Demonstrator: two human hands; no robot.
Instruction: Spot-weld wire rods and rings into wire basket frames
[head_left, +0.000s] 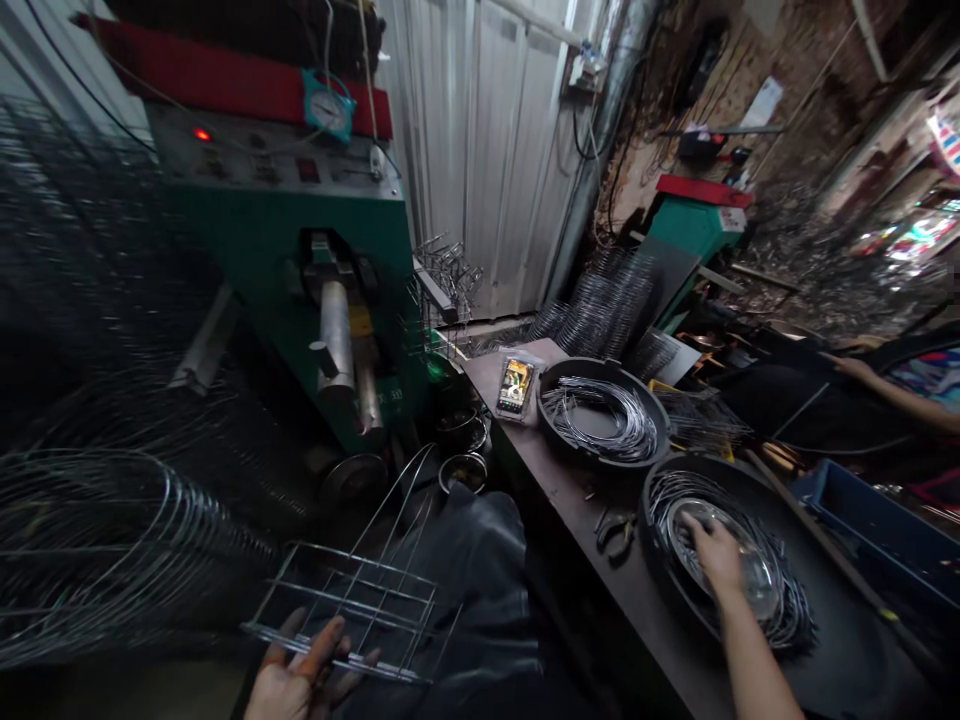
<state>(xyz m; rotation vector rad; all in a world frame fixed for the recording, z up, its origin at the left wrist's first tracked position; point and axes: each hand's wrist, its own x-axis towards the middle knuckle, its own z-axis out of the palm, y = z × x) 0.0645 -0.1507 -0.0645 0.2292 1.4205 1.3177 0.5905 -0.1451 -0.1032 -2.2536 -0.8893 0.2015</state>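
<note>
My left hand [304,680] grips the near edge of a welded wire grid rack [352,600], holding it low in front of me with long loose wire ends pointing up toward the machine. My right hand [712,550] reaches into a round black pan [660,580] full of curved wire pieces, with its fingers bent down on the wires [780,600]; whether it holds one is hidden. A second black pan [555,385] of wire rings sits farther back on the dark bench.
A green welding machine [300,260] with a red top stands ahead left. Stacks of wire frames [90,540] fill the left. A phone [515,388], pliers [615,528], a blue tray [862,520] and another person's arm [892,390] are to the right.
</note>
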